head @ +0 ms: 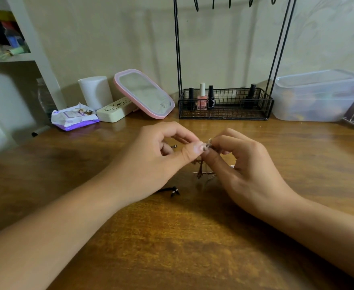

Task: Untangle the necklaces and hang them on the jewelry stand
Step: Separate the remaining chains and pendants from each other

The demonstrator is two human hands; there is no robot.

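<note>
My left hand (161,158) and right hand (241,164) both pinch the necklace (208,144) mid-frame, maybe its clasp; chain dangles onto table (172,237).

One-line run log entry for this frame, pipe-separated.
phase: untangling | left hand: pinching necklace clasp | right hand: pinching clasp | chain: dangling to table | jewelry stand: hooks bare

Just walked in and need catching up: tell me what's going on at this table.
A person is untangling necklaces. Both the left hand and right hand pinch a small metal clasp above the wooden table, with the thin chain dangling below. A black cord necklace lies beneath the left hand. The jewelry stand behind has nothing hung in view.
</note>
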